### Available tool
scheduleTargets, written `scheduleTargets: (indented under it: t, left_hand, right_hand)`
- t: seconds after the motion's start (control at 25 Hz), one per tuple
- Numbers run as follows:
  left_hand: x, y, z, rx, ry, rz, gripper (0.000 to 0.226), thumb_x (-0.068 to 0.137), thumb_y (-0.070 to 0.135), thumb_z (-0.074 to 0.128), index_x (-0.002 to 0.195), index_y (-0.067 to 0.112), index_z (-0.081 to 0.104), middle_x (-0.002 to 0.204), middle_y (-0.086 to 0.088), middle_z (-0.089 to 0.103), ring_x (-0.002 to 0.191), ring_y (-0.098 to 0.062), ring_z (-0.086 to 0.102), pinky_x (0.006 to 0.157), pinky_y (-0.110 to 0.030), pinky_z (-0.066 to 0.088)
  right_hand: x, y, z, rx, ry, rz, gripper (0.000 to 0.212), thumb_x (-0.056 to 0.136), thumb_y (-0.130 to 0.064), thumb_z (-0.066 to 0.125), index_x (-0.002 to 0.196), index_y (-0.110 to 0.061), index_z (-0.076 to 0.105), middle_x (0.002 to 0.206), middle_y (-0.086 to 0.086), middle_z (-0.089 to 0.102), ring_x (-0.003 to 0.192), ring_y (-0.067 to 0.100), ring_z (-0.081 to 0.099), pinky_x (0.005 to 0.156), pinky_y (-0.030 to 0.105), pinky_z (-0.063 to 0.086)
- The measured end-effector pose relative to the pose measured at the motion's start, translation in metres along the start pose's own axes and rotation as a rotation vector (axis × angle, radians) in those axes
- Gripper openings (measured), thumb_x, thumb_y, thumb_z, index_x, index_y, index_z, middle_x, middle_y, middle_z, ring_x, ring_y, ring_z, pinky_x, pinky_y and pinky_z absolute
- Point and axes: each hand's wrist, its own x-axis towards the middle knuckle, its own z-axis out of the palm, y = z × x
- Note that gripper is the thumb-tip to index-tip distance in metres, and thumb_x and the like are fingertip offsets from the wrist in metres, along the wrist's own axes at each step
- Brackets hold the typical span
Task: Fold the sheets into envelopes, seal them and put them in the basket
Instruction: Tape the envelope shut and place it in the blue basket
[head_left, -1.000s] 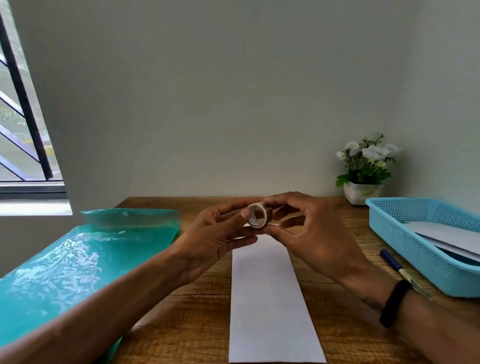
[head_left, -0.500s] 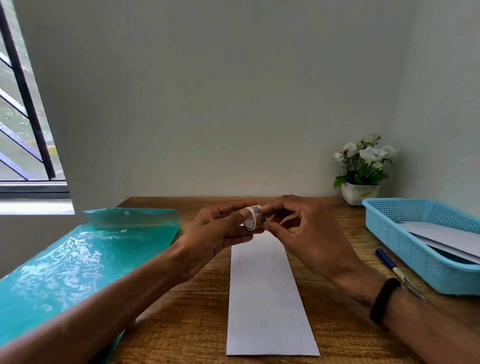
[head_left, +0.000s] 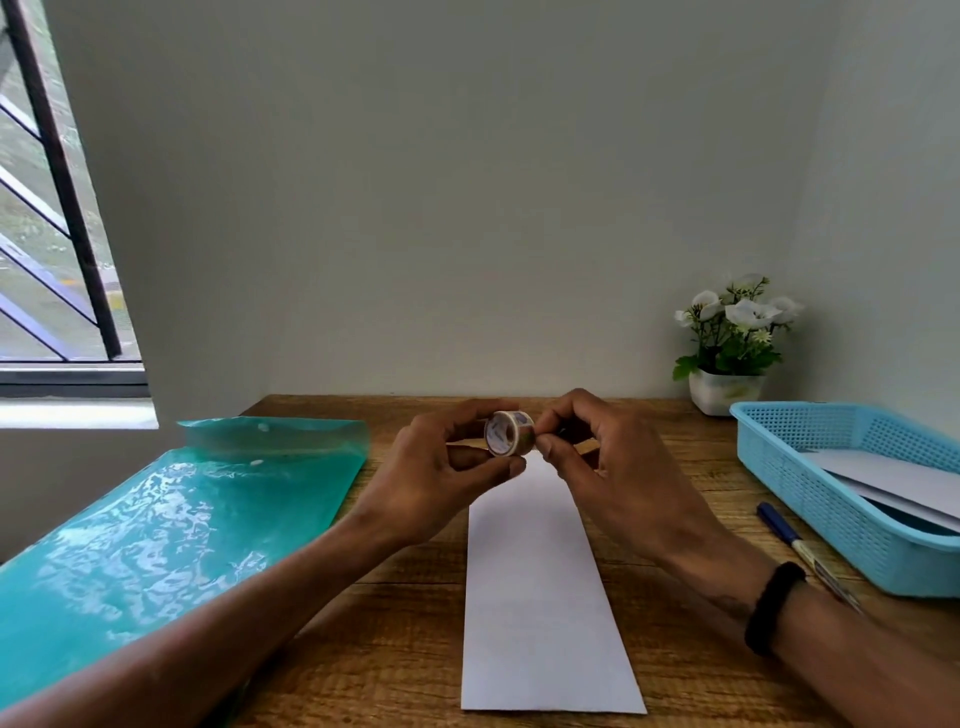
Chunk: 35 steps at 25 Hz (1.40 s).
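Observation:
A long folded white sheet (head_left: 540, 597) lies on the wooden table (head_left: 405, 639) in front of me. Above its far end I hold a small roll of tape (head_left: 508, 432). My left hand (head_left: 441, 478) grips the roll between thumb and fingers. My right hand (head_left: 613, 467) pinches at the roll's right edge with thumb and forefinger. A light blue basket (head_left: 810, 467) stands at the right with white folded paper (head_left: 904, 480) inside it.
A teal plastic folder (head_left: 171, 525) covers the table's left side. A blue pen (head_left: 789, 535) lies between my right wrist and the basket. A small white pot of flowers (head_left: 727, 358) stands at the back right by the wall. A window is at the far left.
The roll has turned in my fingers, so its printed side now faces me. My right thumb and forefinger have closed on its right edge. Both hands stay above the sheet's far end.

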Motion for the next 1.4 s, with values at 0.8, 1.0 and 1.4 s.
scheduleTargets:
  t: [0.8, 1.0, 1.4]
  left_hand:
    - [-0.0016, -0.0020, -0.0006, 0.195, -0.025, 0.152, 0.052, 0.089, 0.033, 0.081, 0.138, 0.029, 0.065, 0.122, 0.012, 0.075, 0.108, -0.005, 0.072, 0.089, -0.036, 0.064]
    - [-0.0011, -0.0011, 0.0005, 0.177, -0.020, 0.170, 0.049, 0.089, 0.035, 0.080, 0.136, 0.027, 0.066, 0.120, 0.012, 0.075, 0.107, -0.006, 0.073, 0.087, -0.037, 0.065]
    - [0.0030, -0.0073, -0.0023, 0.190, 0.008, 0.156, 0.044, 0.089, 0.038, 0.079, 0.131, 0.029, 0.069, 0.115, 0.014, 0.077, 0.103, -0.003, 0.073, 0.088, -0.040, 0.064]
  right_hand:
    - [0.0024, 0.0043, -0.0026, -0.183, 0.043, -0.148, 0.006, 0.095, -0.017, 0.069, 0.098, -0.020, 0.066, 0.091, -0.008, 0.067, 0.081, 0.008, 0.066, 0.070, 0.028, 0.060]
    - [0.0022, 0.0045, -0.0016, -0.161, -0.042, -0.139, 0.007, 0.103, -0.021, 0.053, 0.101, -0.027, 0.049, 0.085, -0.013, 0.062, 0.075, 0.010, 0.064, 0.065, 0.040, 0.057]
    - [0.0024, 0.0073, 0.0009, -0.156, -0.067, -0.109, 0.003, 0.106, -0.031, 0.049, 0.106, -0.030, 0.047, 0.088, -0.013, 0.060, 0.079, 0.010, 0.063, 0.066, 0.040, 0.057]
